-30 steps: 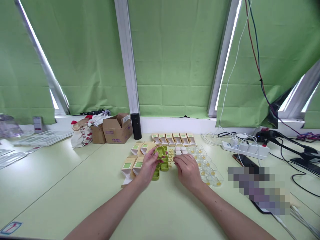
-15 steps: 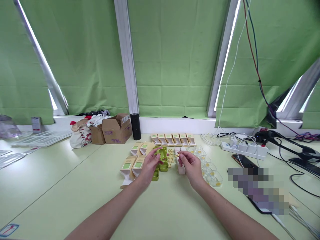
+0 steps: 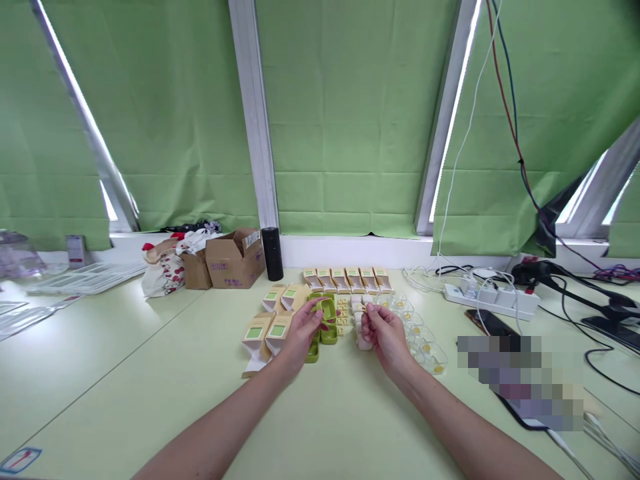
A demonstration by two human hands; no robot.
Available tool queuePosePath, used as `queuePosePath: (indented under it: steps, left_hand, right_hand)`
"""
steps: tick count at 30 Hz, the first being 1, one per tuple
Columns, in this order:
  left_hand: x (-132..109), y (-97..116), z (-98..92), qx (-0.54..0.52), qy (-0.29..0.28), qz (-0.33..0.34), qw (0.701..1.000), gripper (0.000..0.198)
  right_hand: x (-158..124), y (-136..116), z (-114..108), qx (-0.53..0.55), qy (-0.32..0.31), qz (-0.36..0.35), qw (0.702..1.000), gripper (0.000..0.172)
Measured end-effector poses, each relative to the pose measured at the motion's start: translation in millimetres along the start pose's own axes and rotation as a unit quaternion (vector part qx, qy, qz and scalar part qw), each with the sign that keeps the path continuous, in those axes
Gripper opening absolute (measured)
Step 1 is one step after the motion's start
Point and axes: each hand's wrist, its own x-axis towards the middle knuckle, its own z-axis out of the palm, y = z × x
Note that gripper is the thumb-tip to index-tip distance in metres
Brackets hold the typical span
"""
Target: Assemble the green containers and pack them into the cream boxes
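Your left hand [image 3: 302, 330]: fingers half-curled round a green box [image 3: 328, 309], over other green boxes [image 3: 329, 335], likely to leave its hollow clear. Right hand [image 3: 389, 332]: fingertips nearly met, pinching a yellow piece [image 3: 361, 308] near white blocks [image 3: 363, 344].

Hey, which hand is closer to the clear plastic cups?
Right. The right hand is at the left edge of the clear plastic cups; the left hand is farther left, holding a green container.

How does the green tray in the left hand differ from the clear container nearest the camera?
Look: the green tray is opaque; the clear container is see-through, with a yellow spot.
Support: the green tray is in the left hand; the clear container rests on the table.
Shared: both have lookalikes nearby.
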Motion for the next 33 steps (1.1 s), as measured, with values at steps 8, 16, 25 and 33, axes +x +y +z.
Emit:
queuePosePath:
  steps: [8, 16, 25, 33]
  left_hand:
    - [0.7, -4.5, -3.1, 0.011, 0.006, -0.004, 1.0, 0.056]
    - [-1.3, -3.3, -0.3, 0.005, -0.006, -0.011, 1.0, 0.056]
    - [-6.7, 0.1, 6.1, 0.006, -0.045, -0.027, 0.999, 0.057]
    - [-15.4, 8.1, 16.6, 0.015, -0.061, -0.046, 0.997, 0.058]
  right_hand:
    - [-0.8, 1.5, 1.5, -0.077, -0.011, -0.102, 0.992, 0.038]
    - [-6.0, 5.8, 6.2, -0.115, -0.029, -0.134, 0.984, 0.028]
    - [-14.1, 2.2, 4.0, -0.258, -0.07, -0.237, 0.934, 0.013]
    - [-19.1, -6.7, 8.1, -0.342, -0.078, -0.389, 0.852, 0.011]
